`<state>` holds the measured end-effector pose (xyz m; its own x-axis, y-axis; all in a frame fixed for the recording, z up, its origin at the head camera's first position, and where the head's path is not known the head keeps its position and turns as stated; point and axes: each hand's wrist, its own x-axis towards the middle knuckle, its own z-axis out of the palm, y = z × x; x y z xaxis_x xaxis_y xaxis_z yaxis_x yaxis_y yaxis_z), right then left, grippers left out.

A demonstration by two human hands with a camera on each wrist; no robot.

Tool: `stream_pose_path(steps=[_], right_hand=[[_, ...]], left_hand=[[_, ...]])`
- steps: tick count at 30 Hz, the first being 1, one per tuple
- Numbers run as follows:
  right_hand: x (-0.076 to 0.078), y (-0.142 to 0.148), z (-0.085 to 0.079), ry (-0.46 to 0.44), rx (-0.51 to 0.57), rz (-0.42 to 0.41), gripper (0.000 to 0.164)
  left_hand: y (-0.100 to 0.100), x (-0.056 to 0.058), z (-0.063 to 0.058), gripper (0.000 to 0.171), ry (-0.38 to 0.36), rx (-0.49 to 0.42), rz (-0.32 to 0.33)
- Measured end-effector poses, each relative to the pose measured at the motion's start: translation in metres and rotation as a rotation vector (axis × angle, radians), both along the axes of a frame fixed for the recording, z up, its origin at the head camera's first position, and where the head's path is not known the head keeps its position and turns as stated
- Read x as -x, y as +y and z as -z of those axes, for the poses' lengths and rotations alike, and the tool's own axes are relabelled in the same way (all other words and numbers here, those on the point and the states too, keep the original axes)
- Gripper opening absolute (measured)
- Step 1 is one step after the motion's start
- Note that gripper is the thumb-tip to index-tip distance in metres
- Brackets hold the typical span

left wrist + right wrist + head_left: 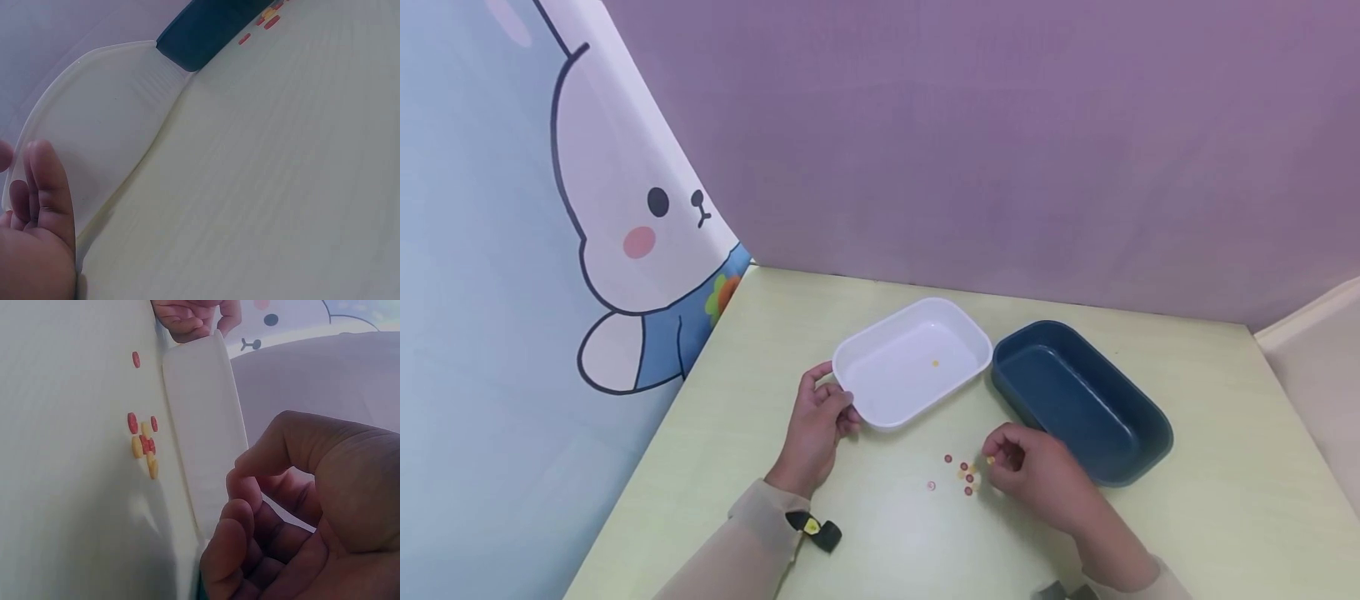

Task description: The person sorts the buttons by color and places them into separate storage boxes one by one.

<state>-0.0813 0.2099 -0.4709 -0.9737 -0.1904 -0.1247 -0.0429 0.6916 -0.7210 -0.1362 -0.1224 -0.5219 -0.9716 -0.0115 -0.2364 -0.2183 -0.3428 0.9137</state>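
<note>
My left hand (814,423) holds the white tray (887,385) at its near left end, thumb at the rim and fingers along the outside. Inside the tray lies one small yellow piece (936,363). Over the table, my right hand (1037,473) pinches another yellow piece (990,460) between thumb and forefinger; in the right wrist view the fingers hide it. Just left of that hand, several small red round pieces (968,478) with pale centres lie among yellow ones. A single red piece (931,485) sits slightly apart from them.
A deep dark blue bin (1082,400) stands right of the white tray, its far left corner close against the tray's right end. Behind the pale table (865,533) hangs a purple backdrop (970,150). A rabbit-printed cloth (617,208) borders the left side.
</note>
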Motion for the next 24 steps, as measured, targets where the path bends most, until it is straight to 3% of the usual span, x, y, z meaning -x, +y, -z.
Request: stream_pose_path(steps=[24], right_hand=[[0.019, 0.003, -0.034, 0.093, -0.032, -0.038, 0.019]], left_hand=[[0.001, 0.006, 0.008, 0.058, 0.012, -0.016, -0.001]])
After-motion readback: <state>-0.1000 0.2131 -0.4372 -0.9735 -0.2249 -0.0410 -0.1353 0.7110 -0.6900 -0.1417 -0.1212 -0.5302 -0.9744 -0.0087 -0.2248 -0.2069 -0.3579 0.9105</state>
